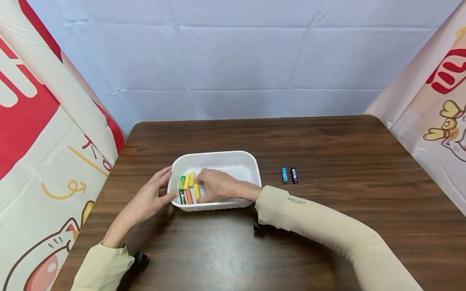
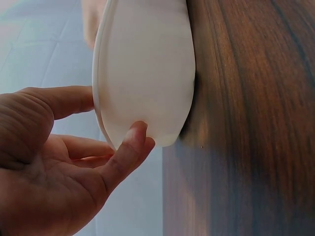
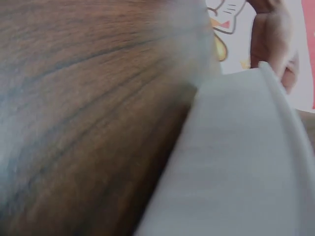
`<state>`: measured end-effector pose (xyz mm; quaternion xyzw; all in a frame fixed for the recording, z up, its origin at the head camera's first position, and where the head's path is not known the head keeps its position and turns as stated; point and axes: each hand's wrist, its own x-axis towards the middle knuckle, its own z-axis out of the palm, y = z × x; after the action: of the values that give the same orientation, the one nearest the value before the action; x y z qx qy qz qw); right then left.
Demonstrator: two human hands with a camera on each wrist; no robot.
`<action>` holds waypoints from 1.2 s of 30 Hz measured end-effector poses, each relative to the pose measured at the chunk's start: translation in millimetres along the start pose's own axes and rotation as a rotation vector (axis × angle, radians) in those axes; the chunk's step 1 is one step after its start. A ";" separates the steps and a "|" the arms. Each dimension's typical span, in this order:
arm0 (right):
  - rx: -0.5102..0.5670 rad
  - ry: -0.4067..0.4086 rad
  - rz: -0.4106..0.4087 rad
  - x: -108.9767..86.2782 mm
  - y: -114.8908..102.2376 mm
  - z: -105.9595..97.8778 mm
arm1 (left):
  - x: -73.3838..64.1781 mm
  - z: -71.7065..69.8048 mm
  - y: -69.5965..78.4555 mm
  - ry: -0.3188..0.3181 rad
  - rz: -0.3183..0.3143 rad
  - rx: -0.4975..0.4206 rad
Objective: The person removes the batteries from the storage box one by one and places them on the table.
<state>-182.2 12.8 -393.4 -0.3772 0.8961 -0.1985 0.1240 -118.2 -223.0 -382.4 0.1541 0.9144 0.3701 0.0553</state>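
Observation:
A white plastic tray (image 1: 233, 160) sits on the table, with several small batteries lined up in its left end. My left hand (image 1: 154, 196) rests against that end, its fingers and thumb spread along the rim; the left wrist view shows the fingertips touching the outer wall. Reaching into the tray, my right hand (image 1: 218, 186) pinches a yellow battery (image 1: 197, 191) near its two ends. Left of it lie an orange battery (image 1: 189, 197) and a dark battery (image 1: 183, 197). Behind these are a green battery (image 1: 182, 182) and two yellow batteries (image 1: 191, 180). The right wrist view shows mostly the tray's outer wall (image 3: 226, 162).
On the brown table (image 1: 327, 145), right of the tray, a light blue battery (image 1: 284, 175) and a dark blue battery (image 1: 294, 176) lie side by side. A pale cloth (image 1: 236, 60) hangs behind the table, and printed cloths flank both sides.

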 end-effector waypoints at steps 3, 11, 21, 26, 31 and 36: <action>0.052 0.050 -0.014 -9.4 5.1 -12.2 | 0.3 -0.2 0.3 -0.002 -0.011 0.007; 0.162 0.201 -0.120 -50.7 30.1 -61.2 | 0.6 0.1 0.6 -0.009 -0.029 0.000; 0.205 0.345 -0.039 -115.7 67.3 -122.3 | 0.0 0.0 1.0 -0.005 -0.032 0.012; 0.195 0.391 0.030 -146.3 85.5 -138.7 | -0.2 0.1 1.1 -0.003 -0.030 0.007; 0.187 0.418 0.111 -173.3 101.8 -145.5 | -0.2 1.0 0.7 -0.002 -0.024 0.004; 0.165 0.415 0.171 -195.7 120.0 -144.4 | 0.1 1.6 1.0 0.001 -0.015 0.002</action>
<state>-177.1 269.0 -304.6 -0.2398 0.9119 -0.3328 -0.0159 -117.7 -221.2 -382.9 0.1471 0.9159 0.3690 0.0574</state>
